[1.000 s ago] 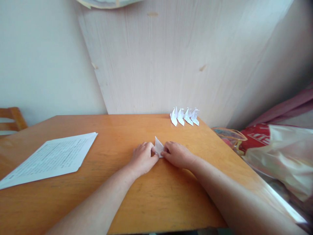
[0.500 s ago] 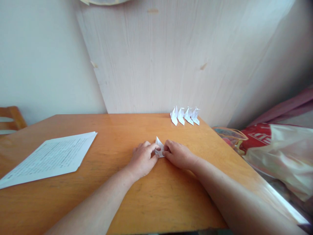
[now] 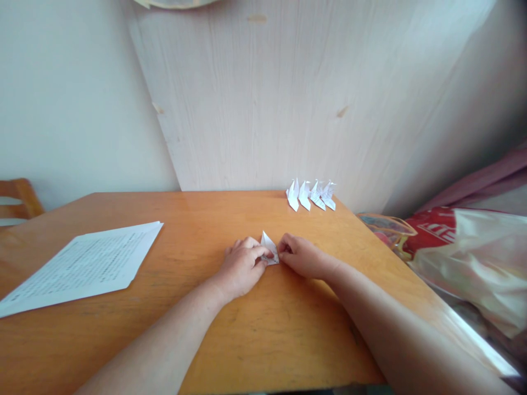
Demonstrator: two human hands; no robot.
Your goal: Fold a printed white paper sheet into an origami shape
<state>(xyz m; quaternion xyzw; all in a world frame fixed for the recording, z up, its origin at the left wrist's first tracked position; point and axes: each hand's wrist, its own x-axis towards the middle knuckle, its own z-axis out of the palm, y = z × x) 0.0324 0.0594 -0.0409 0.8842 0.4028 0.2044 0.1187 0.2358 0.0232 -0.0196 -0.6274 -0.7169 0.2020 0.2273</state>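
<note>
A small folded piece of white printed paper (image 3: 269, 245) lies on the orange wooden table (image 3: 255, 329), its point sticking up between my hands. My left hand (image 3: 242, 267) pinches its left side, with the forefinger pressed across the paper. My right hand (image 3: 302, 257) sits curled at its right edge, fingers closed against it. Most of the paper is hidden under my fingers.
Several finished white paper cranes (image 3: 311, 195) stand in a row at the table's back edge, against a pale wooden board (image 3: 263, 99). Printed sheets (image 3: 86, 264) lie at the left. A plastic bag with red print (image 3: 461, 252) sits off the right edge. A chair back (image 3: 16, 197) shows far left.
My left forefinger has slid further over the folded paper, covering more of it. My right hand has drawn slightly to the right. The paper's visible tip looks smaller.
</note>
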